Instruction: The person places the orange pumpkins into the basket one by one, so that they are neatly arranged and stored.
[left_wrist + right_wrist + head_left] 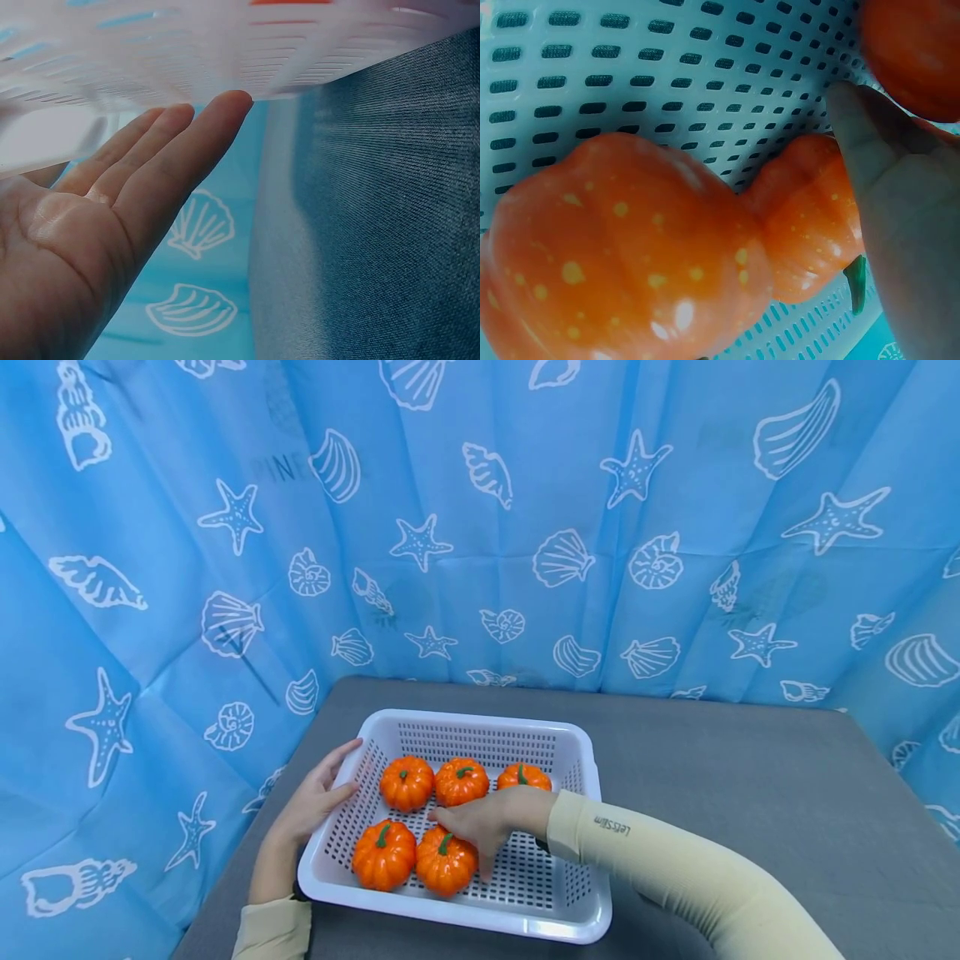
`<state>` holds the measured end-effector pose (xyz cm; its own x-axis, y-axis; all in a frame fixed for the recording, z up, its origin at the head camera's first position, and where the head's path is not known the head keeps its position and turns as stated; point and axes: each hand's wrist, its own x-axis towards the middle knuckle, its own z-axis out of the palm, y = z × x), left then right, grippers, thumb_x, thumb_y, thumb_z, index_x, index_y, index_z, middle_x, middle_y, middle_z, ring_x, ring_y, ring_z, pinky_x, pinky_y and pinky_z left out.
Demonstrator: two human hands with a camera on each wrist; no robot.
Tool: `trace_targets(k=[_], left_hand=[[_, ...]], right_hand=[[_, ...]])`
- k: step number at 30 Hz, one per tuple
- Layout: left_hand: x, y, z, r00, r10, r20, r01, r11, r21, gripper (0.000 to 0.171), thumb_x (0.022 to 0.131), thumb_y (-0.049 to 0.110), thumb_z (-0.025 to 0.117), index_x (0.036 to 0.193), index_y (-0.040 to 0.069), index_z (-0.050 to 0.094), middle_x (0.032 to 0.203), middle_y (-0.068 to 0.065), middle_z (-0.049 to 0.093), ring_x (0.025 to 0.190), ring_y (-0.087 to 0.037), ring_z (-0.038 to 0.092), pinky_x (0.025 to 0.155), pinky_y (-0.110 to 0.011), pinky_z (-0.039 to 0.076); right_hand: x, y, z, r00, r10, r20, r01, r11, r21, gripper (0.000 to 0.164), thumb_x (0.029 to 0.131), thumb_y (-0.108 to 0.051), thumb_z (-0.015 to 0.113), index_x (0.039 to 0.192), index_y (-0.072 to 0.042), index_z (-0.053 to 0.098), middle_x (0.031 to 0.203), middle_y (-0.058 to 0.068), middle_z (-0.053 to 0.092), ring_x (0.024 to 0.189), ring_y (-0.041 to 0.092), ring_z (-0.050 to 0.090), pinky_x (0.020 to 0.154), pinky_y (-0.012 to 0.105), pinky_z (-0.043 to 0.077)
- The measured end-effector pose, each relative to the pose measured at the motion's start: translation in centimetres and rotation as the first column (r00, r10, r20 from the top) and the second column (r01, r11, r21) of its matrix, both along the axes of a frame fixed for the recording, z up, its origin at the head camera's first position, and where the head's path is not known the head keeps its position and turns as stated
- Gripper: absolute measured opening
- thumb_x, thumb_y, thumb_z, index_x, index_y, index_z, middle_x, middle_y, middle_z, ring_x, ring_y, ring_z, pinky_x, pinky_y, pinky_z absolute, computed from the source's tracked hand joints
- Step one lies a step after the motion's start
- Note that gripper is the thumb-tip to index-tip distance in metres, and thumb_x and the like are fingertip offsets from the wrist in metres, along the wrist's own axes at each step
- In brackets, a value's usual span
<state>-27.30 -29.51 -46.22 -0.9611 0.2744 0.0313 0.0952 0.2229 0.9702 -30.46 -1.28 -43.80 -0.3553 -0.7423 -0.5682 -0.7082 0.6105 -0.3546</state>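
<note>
A white plastic basket (457, 910) with slotted walls holds several glossy orange toy pumpkins with green stems. On its left side my left hand (318, 793) holds the rim, thumb over the edge; the left wrist view shows its fingers (180, 150) extended along the outer wall. My right hand (487, 822) reaches inside and grips the front middle pumpkin (442, 864), thumb behind it and fingers at its right side. Another pumpkin (384, 856) sits just left of that one. Behind them stand three more, the rightmost pumpkin (522, 775) partly hidden by the right hand.
The basket stands on a dark grey cloth-covered table (720, 793), toward its left side. A blue curtain (480, 527) printed with white shells and starfish hangs behind and along the left. My right sleeve (660, 860) crosses the basket's right wall.
</note>
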Motion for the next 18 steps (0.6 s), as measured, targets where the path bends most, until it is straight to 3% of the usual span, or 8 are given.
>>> trace_targets(k=[7, 13, 18], left_hand=[[-0.1, -0.1, -0.2, 1.000, 0.000, -0.012, 0.000, 1.000, -0.008, 0.063, 0.096, 0.009, 0.051, 0.150, 0.018, 0.019, 0.143, -0.030, 0.033, 0.106, -0.048, 0.058, 0.070, -0.047, 0.058], [-0.2, -0.2, -0.4, 1.000, -0.006, -0.007, 0.006, 1.000, 0.002, 0.063, 0.096, 0.009, 0.051, 0.151, 0.017, 0.019, 0.143, -0.030, 0.032, 0.105, -0.048, 0.059, 0.070, -0.048, 0.058], [-0.2, -0.2, -0.4, 1.000, -0.008, 0.000, 0.008, 1.000, 0.008, 0.064, 0.097, 0.009, 0.051, 0.151, 0.018, 0.018, 0.143, -0.030, 0.032, 0.105, -0.048, 0.058, 0.070, -0.048, 0.058]], right_hand=[[-0.6, 0.1, -1.2, 0.999, 0.013, -0.030, -0.014, 1.000, -0.012, 0.109, 0.066, -0.033, 0.085, 0.149, -0.031, 0.015, 0.150, -0.013, 0.032, 0.130, 0.001, 0.038, 0.113, 0.030, 0.032], [0.1, 0.5, 0.7, 1.000, -0.017, -0.022, 0.016, 0.999, -0.051, 0.103, 0.066, -0.028, 0.086, 0.147, -0.024, 0.023, 0.147, -0.009, 0.039, 0.128, 0.004, 0.042, 0.113, 0.032, 0.033], [0.2, 1.2, 2.0, 0.999, -0.035, -0.018, 0.033, 0.992, -0.118, 0.103, 0.066, -0.029, 0.085, 0.148, -0.021, 0.025, 0.150, -0.008, 0.035, 0.134, 0.006, 0.037, 0.113, 0.034, 0.033]])
